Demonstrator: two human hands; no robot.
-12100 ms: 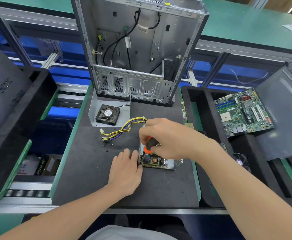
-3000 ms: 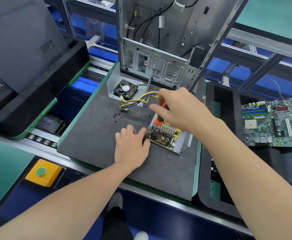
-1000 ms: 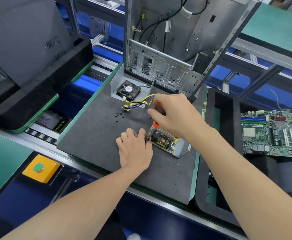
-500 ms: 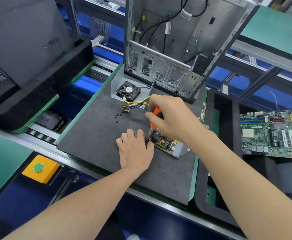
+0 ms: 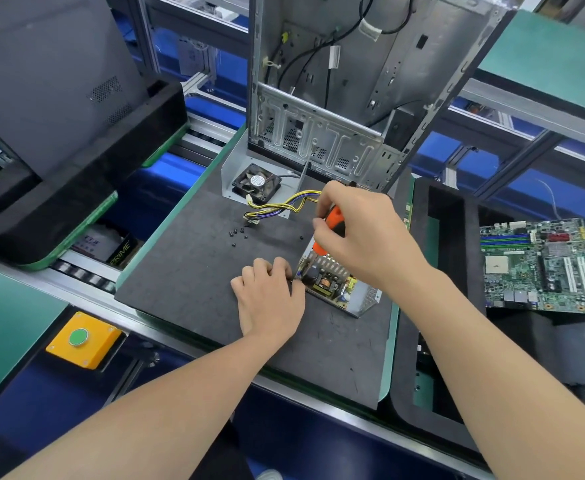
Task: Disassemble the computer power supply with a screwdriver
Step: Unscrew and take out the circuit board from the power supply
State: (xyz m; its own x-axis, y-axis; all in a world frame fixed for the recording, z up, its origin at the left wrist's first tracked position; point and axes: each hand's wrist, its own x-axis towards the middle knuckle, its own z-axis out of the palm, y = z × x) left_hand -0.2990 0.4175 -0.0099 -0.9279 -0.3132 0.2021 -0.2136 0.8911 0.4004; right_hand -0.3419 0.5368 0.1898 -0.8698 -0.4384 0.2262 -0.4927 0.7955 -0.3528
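Far left: a dark grey panel [image 5: 41, 98] stands in a black foam tray [image 5: 76, 188]. Below it, under the rollers, is a box marked PRIME [image 5: 119, 252]. Lower left is a yellow button box [image 5: 83, 337] with a green button on top.

Centre: a dark work mat [image 5: 187, 278] with a green edge. At its far side a small black fan [image 5: 256, 183] sits in a grey metal bracket. Loose black screws [image 5: 237, 233] are scattered on the mat just in front of it. A yellow, black and purple cable bundle [image 5: 284, 206] runs from near the fan toward the right hand. Behind stands an open, bare metal computer case [image 5: 353, 81], upright, with black wires inside.

The left hand [image 5: 270, 299] rests on the mat, fingers curled. Its fingertips and thumb hold the near-left corner of the power supply [image 5: 343, 289].

The power supply lies on the mat's right part, cover off, its board and coil exposed.

The right hand [image 5: 360, 237] is above it, fingers wrapped round the orange handle of the screwdriver [image 5: 332, 220]. The shaft points down into the supply's left end. The tip is hidden.

Right: a second black foam tray [image 5: 440, 237], just beside the mat. A green motherboard [image 5: 540, 265] lies flat on it, well apart from the hands.
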